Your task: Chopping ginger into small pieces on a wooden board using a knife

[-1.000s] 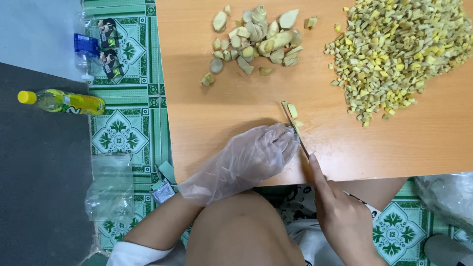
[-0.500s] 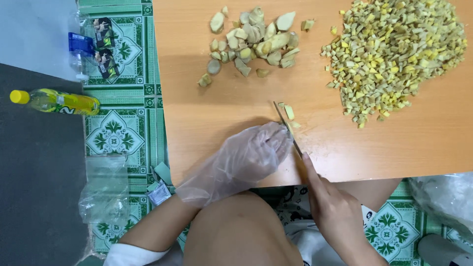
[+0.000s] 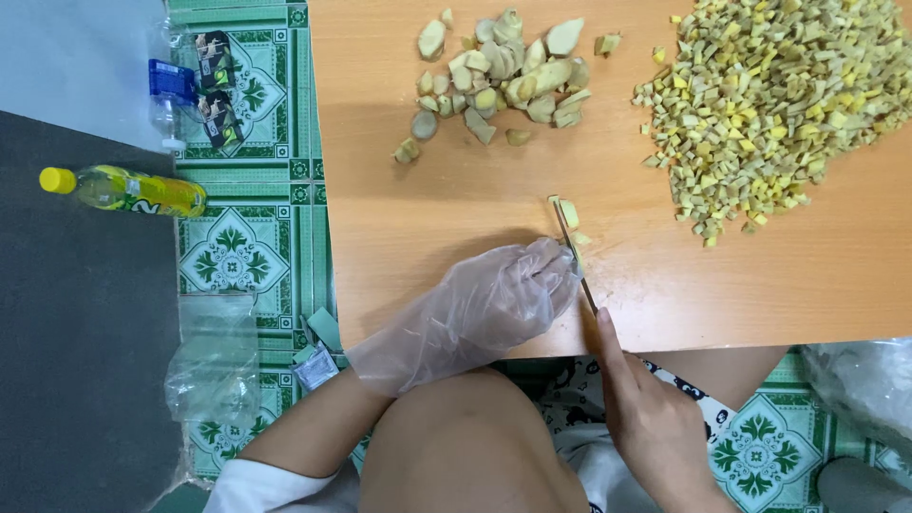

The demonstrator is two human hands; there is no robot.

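Two hands at wooden board (image 3: 456,199): gloved left hand (image 3: 494,304) pins ginger piece (image 3: 567,228), fingers curled; right hand (image 3: 655,427) grips knife (image 3: 573,249). Blade sits closer to glove than a second ago, slicing ongoing. Diced pile (image 3: 779,104) well apart.

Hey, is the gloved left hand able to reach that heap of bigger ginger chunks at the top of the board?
Probably yes. The left hand rests on the board, and only bare wood lies between it and the ginger chunks. The knife sits to its right, out of that path.
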